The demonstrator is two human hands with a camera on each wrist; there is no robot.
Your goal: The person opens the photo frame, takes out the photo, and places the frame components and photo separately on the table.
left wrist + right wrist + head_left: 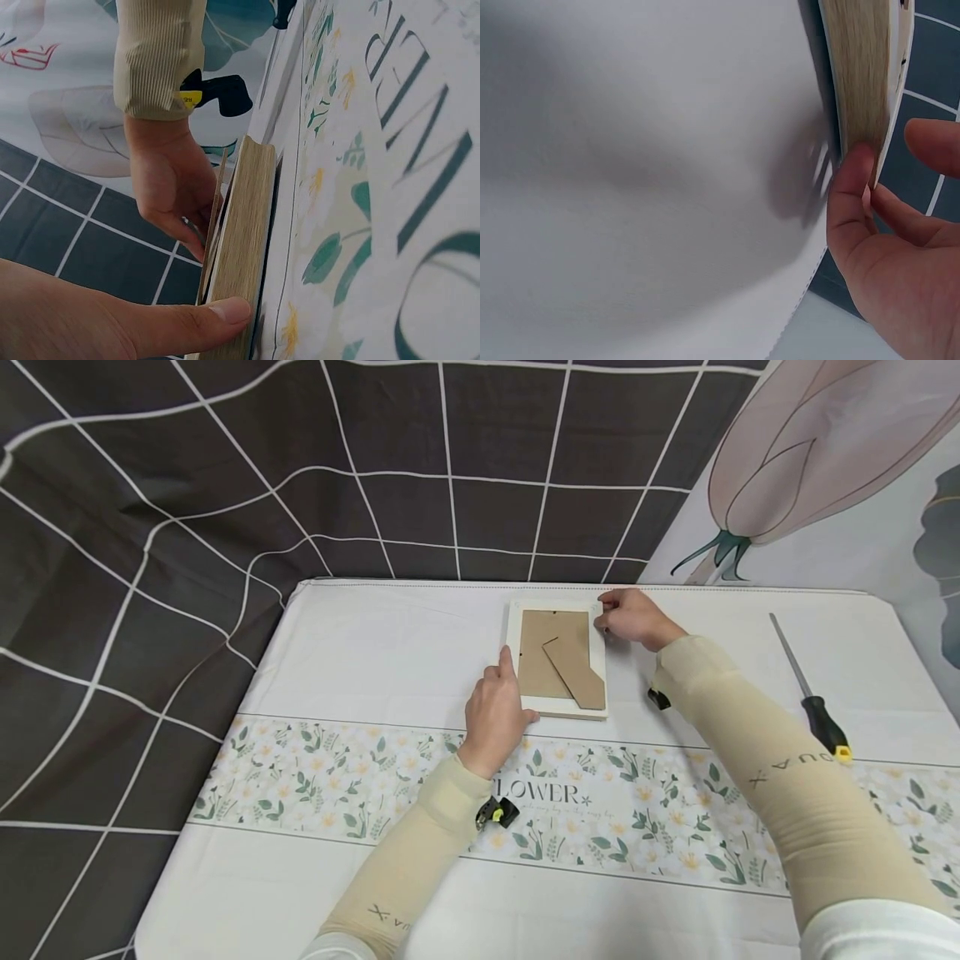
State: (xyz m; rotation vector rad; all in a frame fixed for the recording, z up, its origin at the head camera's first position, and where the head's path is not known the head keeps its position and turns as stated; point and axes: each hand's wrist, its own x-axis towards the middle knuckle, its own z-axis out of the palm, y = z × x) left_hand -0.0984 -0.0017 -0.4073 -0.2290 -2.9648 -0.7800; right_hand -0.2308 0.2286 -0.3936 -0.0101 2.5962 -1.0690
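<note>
A picture frame [555,704] lies on the table with its back up. It shows a white border, a brown backing board [534,664] and a slanted brown stand leg [573,672]; its side walls look like wood grain. My left hand [495,714] holds the near left corner, index finger along the left side and thumb across the near side wall [244,225]. At the far right corner, my right hand [636,617] touches the right side wall [855,75] with its fingertips. Its thumb stands apart from the frame.
A screwdriver [821,718] with a black and yellow handle lies on the right, beyond my right forearm. The white tablecloth [375,652] has a printed flower band. A dark grid-patterned curtain [495,510] hangs behind and to the left of the table.
</note>
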